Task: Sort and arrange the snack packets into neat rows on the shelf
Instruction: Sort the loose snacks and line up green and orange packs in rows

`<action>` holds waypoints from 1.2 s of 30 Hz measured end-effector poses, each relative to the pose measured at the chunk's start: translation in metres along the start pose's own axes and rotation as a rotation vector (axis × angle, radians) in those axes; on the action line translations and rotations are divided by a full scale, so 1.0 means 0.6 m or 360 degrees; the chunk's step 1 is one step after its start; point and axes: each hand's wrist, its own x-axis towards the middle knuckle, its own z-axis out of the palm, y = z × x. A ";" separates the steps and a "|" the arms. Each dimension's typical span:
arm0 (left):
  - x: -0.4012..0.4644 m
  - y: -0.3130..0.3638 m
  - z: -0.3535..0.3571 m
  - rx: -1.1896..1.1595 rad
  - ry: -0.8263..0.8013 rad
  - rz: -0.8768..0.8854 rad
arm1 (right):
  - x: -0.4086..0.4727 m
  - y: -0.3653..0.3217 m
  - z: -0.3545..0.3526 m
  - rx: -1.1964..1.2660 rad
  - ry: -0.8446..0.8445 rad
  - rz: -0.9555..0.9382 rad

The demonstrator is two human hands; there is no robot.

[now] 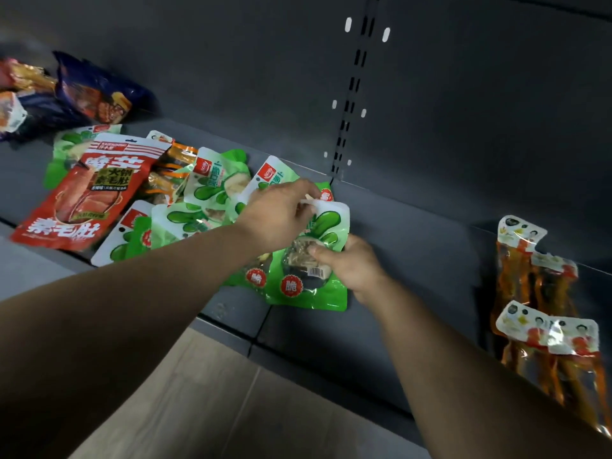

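A green snack packet point(326, 226) lies at the front of the dark shelf point(414, 246), on top of another green one. My left hand point(278, 213) pinches its white top edge. My right hand point(351, 263) grips its right side with the thumb on the clear window. More green packets point(212, 190) lie jumbled to the left, partly under my left forearm. A large red packet point(89, 190) lies further left over a green one. Orange strip packets point(543, 293) lie in overlapping rows at the right end of the shelf.
Dark blue and orange packets point(92, 91) are heaped at the far left against the back panel. A slotted upright point(351, 94) divides the grey back wall. Bare shelf lies between the green packet and the orange strips. Pale floor point(198, 392) shows below the shelf edge.
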 end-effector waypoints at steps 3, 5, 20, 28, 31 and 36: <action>-0.009 -0.009 0.006 0.0231 0.0078 -0.0251 | 0.006 0.000 -0.002 0.0082 -0.0064 0.0027; -0.019 -0.018 0.003 0.0223 0.0097 -0.0458 | 0.007 -0.009 0.001 0.0122 -0.0134 0.0002; -0.078 -0.075 -0.023 -0.0956 0.0019 -0.1069 | 0.019 -0.046 0.049 0.0415 -0.0218 0.0250; -0.051 -0.131 -0.077 -0.0364 -0.0142 -0.0678 | 0.021 -0.085 0.059 0.0367 -0.0191 0.0237; -0.028 -0.171 -0.109 -0.0060 -0.0007 -0.0647 | 0.023 -0.091 0.063 0.0278 -0.0115 0.0255; 0.004 -0.221 -0.133 0.0145 0.0167 -0.0807 | 0.041 -0.084 0.107 0.0093 -0.0007 0.0236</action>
